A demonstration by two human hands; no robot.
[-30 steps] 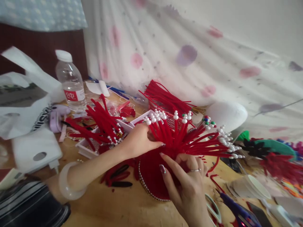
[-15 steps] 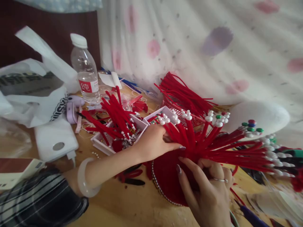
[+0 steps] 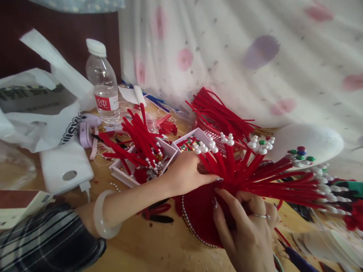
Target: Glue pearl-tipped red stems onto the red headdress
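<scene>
A dark red, rounded, fabric-like base (image 3: 198, 215) sits just right of the frame's lower centre, its right part hidden. A strand of small, white, pearl-like beads (image 3: 208, 244) trims its curved lower edge. From its top, slender, fuzzy, bright red stems (image 3: 230, 164) fan upward and toward the right edge, tipped with larger, glossy white beads (image 3: 203, 147) (green, red and blue ones show too).

The basket (image 3: 211, 136) lies behind the disc (image 3: 198, 215), right of the bottle (image 3: 102, 81).
</scene>
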